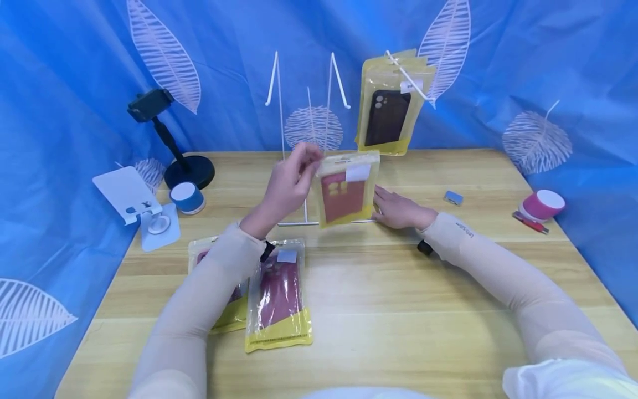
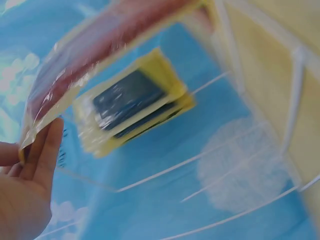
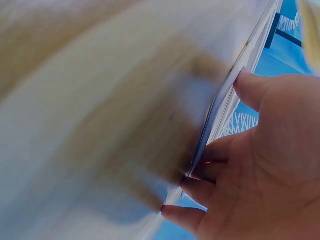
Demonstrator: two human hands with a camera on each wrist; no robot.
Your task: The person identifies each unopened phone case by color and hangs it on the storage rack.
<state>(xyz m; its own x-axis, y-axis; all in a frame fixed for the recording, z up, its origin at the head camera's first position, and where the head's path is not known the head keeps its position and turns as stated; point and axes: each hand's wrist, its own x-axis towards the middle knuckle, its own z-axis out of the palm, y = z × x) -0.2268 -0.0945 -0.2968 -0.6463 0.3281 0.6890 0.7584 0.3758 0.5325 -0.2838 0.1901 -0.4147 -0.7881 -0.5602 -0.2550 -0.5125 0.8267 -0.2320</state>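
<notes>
A clear-and-yellow pouch holding a dark red phone case (image 1: 344, 195) hangs from my left hand (image 1: 291, 180), which pinches its upper left edge between thumb and fingers. It overlaps the white wire rack (image 1: 299, 224), whose upper left prongs rise behind it. In the left wrist view, this pouch (image 2: 90, 60) is tilted and blurred. My right hand (image 1: 399, 209) rests low at the rack's base, to the right of the pouch. In the right wrist view, the right hand's extended fingertips (image 3: 175, 212) touch along the base bar (image 3: 212, 112) at the tabletop.
Pouches with a black phone case (image 1: 389, 116) hang on the rack's right prong. Two more pouches (image 1: 279, 332) lie front left, partly under my left arm. At left stand a white phone stand (image 1: 127, 188), black holder (image 1: 189, 172) and blue-white cylinder (image 1: 186, 198); a pink-white cylinder (image 1: 543, 205) is at right.
</notes>
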